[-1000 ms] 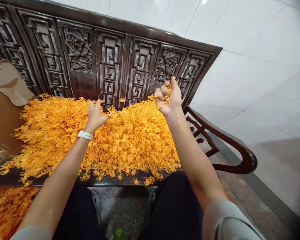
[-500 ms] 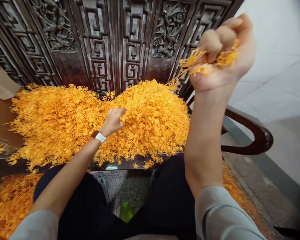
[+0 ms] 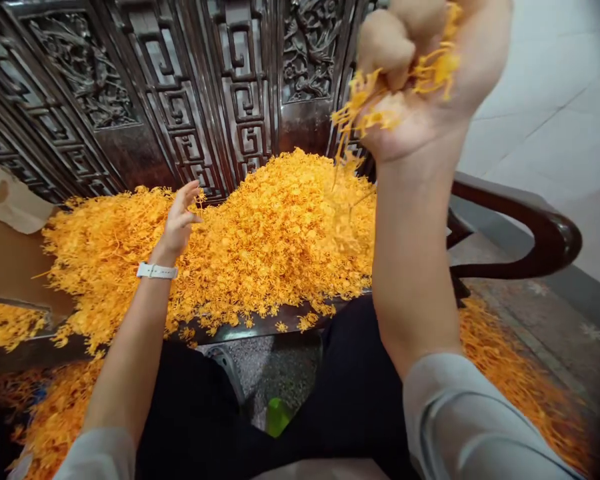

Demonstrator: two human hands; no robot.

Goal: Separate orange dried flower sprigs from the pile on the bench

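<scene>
A big heap of small orange spidery plastic pieces (image 3: 280,233) covers the seat of a dark carved wooden bench. High at the upper right, my right hand (image 3: 425,73) is closed round a bunch of these pieces. Some stick out from its palm side, and thin strands dangle below it, blurred, over the right side of the heap. My left hand (image 3: 180,217), with a white watch band (image 3: 157,271) at the wrist, hovers above the left part of the heap. Its thumb and fingers are apart; an orange piece shows just beyond the fingertips, and I cannot tell whether it touches them.
The carved bench back (image 3: 250,87) rises behind the heap, and a curved armrest (image 3: 545,233) juts out at right. A torn cardboard box (image 3: 15,253) stands at left. More orange pieces (image 3: 510,367) lie on the floor both sides. Something green (image 3: 279,417) is between my legs.
My left hand has come off the middle of the heap, moving left and up, its fingers spreading. My right hand stays raised and closed; its strands now hang down rather than stretching toward the heap.
</scene>
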